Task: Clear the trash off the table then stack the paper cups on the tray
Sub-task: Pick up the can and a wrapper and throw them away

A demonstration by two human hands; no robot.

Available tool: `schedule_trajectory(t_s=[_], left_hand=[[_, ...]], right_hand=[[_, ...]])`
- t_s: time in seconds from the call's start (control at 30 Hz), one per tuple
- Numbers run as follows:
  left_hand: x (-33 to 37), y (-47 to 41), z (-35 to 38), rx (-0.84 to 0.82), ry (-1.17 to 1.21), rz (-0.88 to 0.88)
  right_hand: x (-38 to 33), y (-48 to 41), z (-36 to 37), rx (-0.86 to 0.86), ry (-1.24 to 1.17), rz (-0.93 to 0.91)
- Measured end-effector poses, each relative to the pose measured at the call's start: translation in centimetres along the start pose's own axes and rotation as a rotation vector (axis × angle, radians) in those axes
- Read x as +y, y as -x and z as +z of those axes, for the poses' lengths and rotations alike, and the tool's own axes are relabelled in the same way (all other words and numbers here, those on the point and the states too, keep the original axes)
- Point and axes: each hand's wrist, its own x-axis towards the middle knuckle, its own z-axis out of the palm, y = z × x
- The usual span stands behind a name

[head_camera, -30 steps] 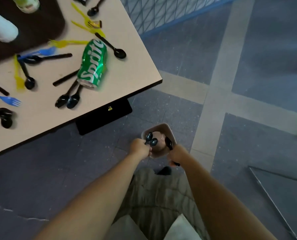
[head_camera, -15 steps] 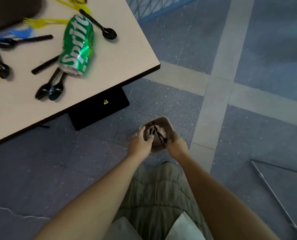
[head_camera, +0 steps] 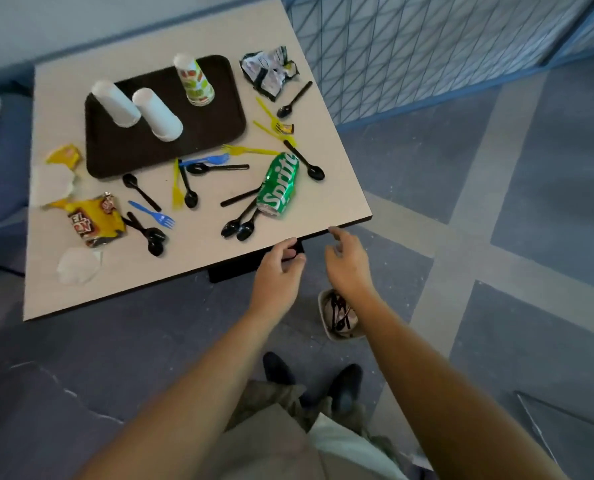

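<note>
From the head camera, everything sits relative to the brown tray (head_camera: 122, 161), which lies toward the far left of the pale worktop (head_camera: 198, 251). Three paper cups stand upside down on it, apart from one another: two white cups (head_camera: 115, 103) (head_camera: 157, 114) side by side and a printed cup (head_camera: 194, 79) toward the tray's far right corner. None are stacked.

Right of the tray, near the worktop's far right edge, lies a crumpled wrapper (head_camera: 269, 71). In front of the tray, black spoons (head_camera: 236, 228), yellow forks (head_camera: 250, 150) and blue forks (head_camera: 153, 214) are strewn about, and a dented green soda can (head_camera: 278, 185) lies on its side close to the near right corner. Left of the tray sit a yellow packet (head_camera: 63, 155), white paper scraps (head_camera: 51, 180) and a yellow snack bag (head_camera: 93, 220).

The left hand (head_camera: 276, 273) hovers just off the worktop's near edge, fingers loosely curled, its grip released and empty. The right hand (head_camera: 349, 263) is beside it at the near right corner, fingers spread, also empty. Below the right forearm, a beige bin (head_camera: 340, 317) on the floor holds black cutlery. The floor right of the worktop is open up to a blue mesh fence (head_camera: 427, 46).
</note>
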Motion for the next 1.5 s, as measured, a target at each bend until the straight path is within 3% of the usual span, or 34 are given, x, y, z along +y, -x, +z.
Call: schedule_trajectory(t_s=[0.13,0.27,0.53,0.83,1.07,1.23,1.3,1.4,1.5], left_hand=[[1.3,-1.1,-4.6,0.065,0.076,0.004],[1.5,-3.8,-9.4,0.08,0.098,0.019],[1.9,-12.3,-17.6,-0.061,0.106,0.012],[4.1,-20.0,-20.1,-0.154,0.127,0.006],[7.1,-26.3,-18.7,-0.256,0.343,-0.186],[8.4,-29.9,-18.1,-0.23,0.397,-0.119],[8.8,-31.2,-17.8,-0.205,0.406,-0.132],[9.0,-32.9,-17.2,-0.177,0.432,-0.174],[9.2,-34.1,-16.7,-0.141,0.437,-0.202]], right_hand=[[-5.6,-2.7,2.3,-0.019,0.018,-0.036],[-9.3,-6.6,5.7,0.016,0.028,0.045],[-11.5,-13.1,10.1,0.196,0.045,0.277],[-15.5,-15.1,11.0,0.302,-0.136,0.17],[-20.6,-18.4,11.6,-0.007,-0.197,-0.034],[-23.0,-23.3,8.9,-0.235,-0.191,-0.025],[-22.8,-27.0,7.4,-0.158,-0.079,-0.021],[-21.3,-32.5,5.0,-0.019,0.294,-0.041],[-19.4,-36.3,3.4,-0.036,0.617,-0.062]])
